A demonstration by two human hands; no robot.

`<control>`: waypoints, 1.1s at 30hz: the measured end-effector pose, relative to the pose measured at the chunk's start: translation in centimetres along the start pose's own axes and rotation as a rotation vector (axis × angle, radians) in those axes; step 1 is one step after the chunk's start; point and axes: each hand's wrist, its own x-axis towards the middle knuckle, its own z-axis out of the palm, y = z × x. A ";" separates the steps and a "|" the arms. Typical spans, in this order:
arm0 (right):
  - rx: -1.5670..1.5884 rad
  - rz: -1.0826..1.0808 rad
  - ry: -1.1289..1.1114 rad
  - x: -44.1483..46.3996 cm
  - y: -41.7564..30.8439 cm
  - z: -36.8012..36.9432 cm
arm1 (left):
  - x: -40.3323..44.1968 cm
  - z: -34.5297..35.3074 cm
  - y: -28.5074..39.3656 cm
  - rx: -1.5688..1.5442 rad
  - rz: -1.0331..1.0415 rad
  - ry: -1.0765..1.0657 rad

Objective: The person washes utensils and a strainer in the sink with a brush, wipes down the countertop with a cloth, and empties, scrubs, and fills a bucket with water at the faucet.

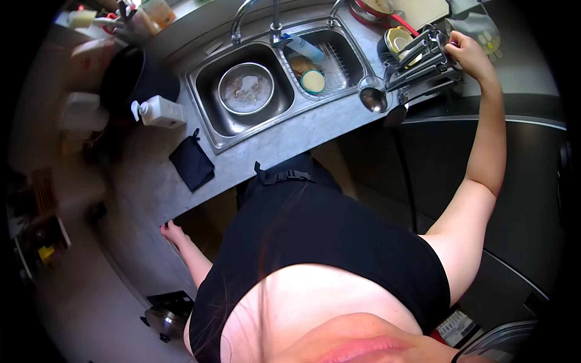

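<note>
My right hand (465, 55) is closed in a fist at the handle end of a cluster of metal cooking utensils (420, 63). Exactly what lies inside the fist is hidden. A ladle (373, 100) in this cluster points its bowl toward the sink. Beside the hand is a translucent bag (478, 30) with a yellow pattern. My left hand (173, 232) is at the counter's front edge, fingers curled, with a small dark spot at the fingertips that I cannot make out. The nearest object to it is a folded black cloth or pouch (192, 162) on the counter (233, 172).
A double sink (203, 115) holds a round metal pan (245, 89) on the left, and a sponge (313, 81) and blue-white bottle (304, 48) on the right. A white pump bottle (162, 112) and dark bin (136, 75) stand left. A red-handled pan (372, 9) is behind.
</note>
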 end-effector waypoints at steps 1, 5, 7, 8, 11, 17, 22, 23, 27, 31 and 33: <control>0.036 -0.053 -0.017 -0.1 -1.5 -0.2 | -0.9 0.2 0.7 0.029 0.060 0.016; 0.012 -0.246 -0.133 -0.4 -9.3 -1.3 | -4.3 -0.3 -3.8 0.108 0.071 0.015; 0.072 -0.321 -0.166 0.9 -12.7 0.7 | -4.0 -2.8 -1.2 0.174 0.172 0.101; 0.081 -0.340 -0.187 1.3 -14.8 0.8 | -3.5 -3.5 -2.6 0.106 0.145 0.105; 0.099 -0.511 -0.213 1.5 -20.6 1.8 | -5.6 -6.0 -7.7 -0.058 0.037 0.113; -0.094 -0.844 -0.181 1.3 -31.1 3.9 | -11.6 -11.8 -10.8 -0.162 -0.119 0.303; -0.079 -1.141 -0.134 0.2 -41.0 4.7 | -16.2 -16.4 -16.6 -0.093 -0.240 0.453; -0.095 -1.167 -0.093 0.4 -42.8 5.3 | -16.9 -16.7 -17.8 -0.066 -0.252 0.479; -0.234 -1.280 -0.190 -3.1 -51.5 5.1 | -19.0 -19.1 -22.1 -0.149 -0.257 0.606; -0.161 -1.324 -0.270 -8.1 -60.1 6.4 | -18.2 -22.2 -24.9 -0.119 -0.300 0.707; -0.167 -1.369 -0.247 -10.3 -64.5 7.8 | -16.4 -24.3 -27.4 -0.075 -0.290 0.696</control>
